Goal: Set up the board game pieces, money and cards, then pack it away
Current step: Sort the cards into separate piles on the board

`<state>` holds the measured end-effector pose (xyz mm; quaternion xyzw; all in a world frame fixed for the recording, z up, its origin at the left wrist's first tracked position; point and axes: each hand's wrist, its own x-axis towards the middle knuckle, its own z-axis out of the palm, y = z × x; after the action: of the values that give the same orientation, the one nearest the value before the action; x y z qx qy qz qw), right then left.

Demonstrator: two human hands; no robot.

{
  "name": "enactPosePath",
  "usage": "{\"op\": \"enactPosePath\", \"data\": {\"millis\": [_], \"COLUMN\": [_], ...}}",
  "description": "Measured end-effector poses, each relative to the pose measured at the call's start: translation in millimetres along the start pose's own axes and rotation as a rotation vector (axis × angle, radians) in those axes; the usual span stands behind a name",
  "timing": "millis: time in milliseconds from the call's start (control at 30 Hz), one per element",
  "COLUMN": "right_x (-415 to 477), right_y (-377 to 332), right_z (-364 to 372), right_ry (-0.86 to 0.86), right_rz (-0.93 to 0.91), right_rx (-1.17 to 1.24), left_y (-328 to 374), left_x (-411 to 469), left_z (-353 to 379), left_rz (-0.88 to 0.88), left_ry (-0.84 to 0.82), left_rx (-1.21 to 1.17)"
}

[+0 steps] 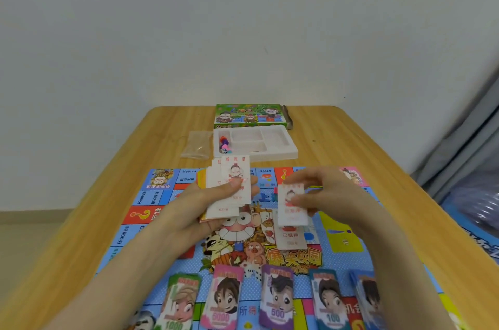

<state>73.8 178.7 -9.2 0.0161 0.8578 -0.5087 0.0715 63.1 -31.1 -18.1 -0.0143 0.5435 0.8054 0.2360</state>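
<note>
While the left grip (210,203) is curled round a fanned stack of property cards (235,167) over the game board (151,197), the right grip (326,192) pinches a single card (293,215) just above a small card pile (290,239) on the board. Five banknote stacks (276,297) line the board's near edge. The white tray (278,138) and game box (249,114) sit beyond on the tabletop (337,146).

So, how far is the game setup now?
Done: board lies open, five money stacks line its near edge. In hand: left hand holds a card stack; right hand pinches one card above a small card pile. Left: game pieces and a die sit in the tray; packing away.
</note>
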Motion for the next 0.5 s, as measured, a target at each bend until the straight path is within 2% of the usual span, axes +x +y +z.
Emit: {"op": "enactPosePath", "data": {"millis": [67,167,500], "right_x": [0.2,4.3,8.6], "right_y": [0.7,3.1,11.5], "right_z": [1.5,7.5,18.8], "right_ry": [-0.098,-0.137,-0.062], "right_rz": [0.015,0.024,0.057], "right_rx": [-0.123,-0.212,-0.457], "left_y": [0.8,0.9,1.2], "left_x": [-0.4,-0.8,-3.7], "left_z": [0.3,1.1,2.6], "left_rz": [-0.008,-0.015,-0.016], "left_ry": [0.009,0.006,-0.007], "left_rx": [-0.007,0.0,0.041]}}
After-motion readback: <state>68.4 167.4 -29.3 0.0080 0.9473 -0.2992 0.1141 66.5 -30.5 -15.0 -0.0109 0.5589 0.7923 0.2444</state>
